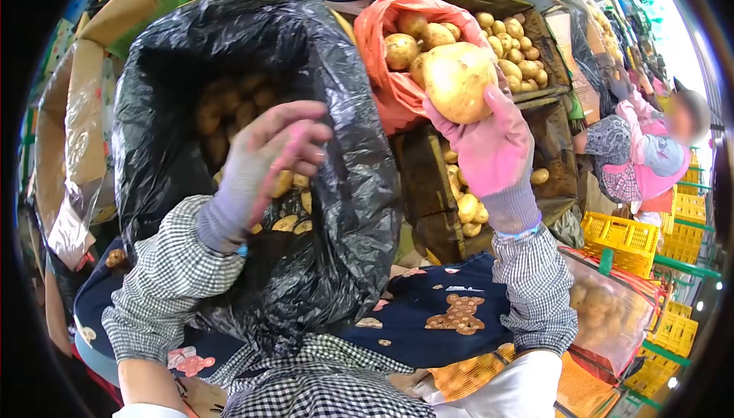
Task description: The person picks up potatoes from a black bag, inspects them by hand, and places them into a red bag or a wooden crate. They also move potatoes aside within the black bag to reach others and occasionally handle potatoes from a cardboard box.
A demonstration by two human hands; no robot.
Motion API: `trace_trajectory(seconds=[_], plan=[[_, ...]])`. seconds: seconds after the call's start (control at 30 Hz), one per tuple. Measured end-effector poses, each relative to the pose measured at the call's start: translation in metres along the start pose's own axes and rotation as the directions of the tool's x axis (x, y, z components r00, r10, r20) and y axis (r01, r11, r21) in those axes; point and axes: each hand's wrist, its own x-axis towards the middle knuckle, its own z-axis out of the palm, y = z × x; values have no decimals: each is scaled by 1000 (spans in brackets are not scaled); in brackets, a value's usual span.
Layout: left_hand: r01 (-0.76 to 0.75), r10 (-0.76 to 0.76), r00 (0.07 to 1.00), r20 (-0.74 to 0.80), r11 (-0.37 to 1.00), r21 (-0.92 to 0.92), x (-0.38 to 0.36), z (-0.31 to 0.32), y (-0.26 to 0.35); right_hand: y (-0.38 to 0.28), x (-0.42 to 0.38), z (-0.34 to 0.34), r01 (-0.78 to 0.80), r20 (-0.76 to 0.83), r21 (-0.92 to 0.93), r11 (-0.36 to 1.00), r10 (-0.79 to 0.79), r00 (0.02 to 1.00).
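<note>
My right hand point(493, 143), in a pink and grey glove, grips a large pale potato point(460, 82). It is raised in front of a red plastic bag point(394, 101) with several potatoes inside. My left hand point(267, 162), gloved in grey and pink, hovers over a box lined with a black plastic bag point(352, 166). Its fingers are stretched out and a little blurred, with nothing in them. Down in the black-lined box lie several potatoes point(287, 223), partly in shadow and partly hidden by my left hand and sleeve.
Beyond my right hand stands a wooden crate of smaller potatoes point(520, 55). A nearer crate point(432, 189) also holds some. Yellow plastic crates point(619, 238) and a clear bag of potatoes point(604, 319) are at the right. Another person point(642, 150) sits farther right. Cardboard point(84, 112) edges the left.
</note>
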Motion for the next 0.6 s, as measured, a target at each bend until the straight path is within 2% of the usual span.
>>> trace_trajectory(seconds=[0.07, 0.13, 0.2, 0.23, 0.27, 0.33, 0.4, 0.43, 0.47, 0.5, 0.53, 0.6], plan=[[-26, 37, 988, 150, 997, -69, -8, 21, 6, 5, -17, 25, -13, 13, -48, 999, 14, 1000], [-21, 53, 976, 210, 988, -153, -15, 46, 10, 9, -33, 40, -60, 2, -61, 996, 60, 998], [-289, 283, 952, 117, 956, 40, -22, 68, 6, 18, -52, 59, -64, -59, -118, 991, 57, 997], [-435, 419, 900, 117, 867, 243, -23, 66, 3, 26, -60, 65, -27, -62, -107, 994, 20, 998], [-544, 538, 830, 148, 720, 432, -21, 63, 1, 30, -69, 65, 10, -40, -226, 974, -20, 999], [-628, 596, 773, 217, 672, 393, -22, 59, -7, 37, -79, 63, 110, 29, -453, 885, -109, 994], [-503, 499, 819, 283, 862, -62, -30, 55, -8, 42, -80, 46, 351, 234, -575, 739, -263, 936], [-375, 399, 882, 251, 917, -138, -41, 52, -1, 40, -80, 43, 447, 339, -620, 645, -294, 894], [-347, 392, 880, 268, 917, -199, -44, 52, -1, 37, -80, 40, 537, 442, -646, 542, -308, 843], [-317, 386, 877, 285, 913, -258, -46, 52, 0, 31, -75, 35, 705, 647, -689, 168, -297, 702], [-287, 382, 874, 301, 905, -315, -47, 51, 1, 32, -77, 37, 704, 654, -704, 91, -304, 693], [-322, 371, 889, 267, 923, -212, -49, 46, 0, 35, -82, 50, 690, 670, -722, -58, -309, 675]])
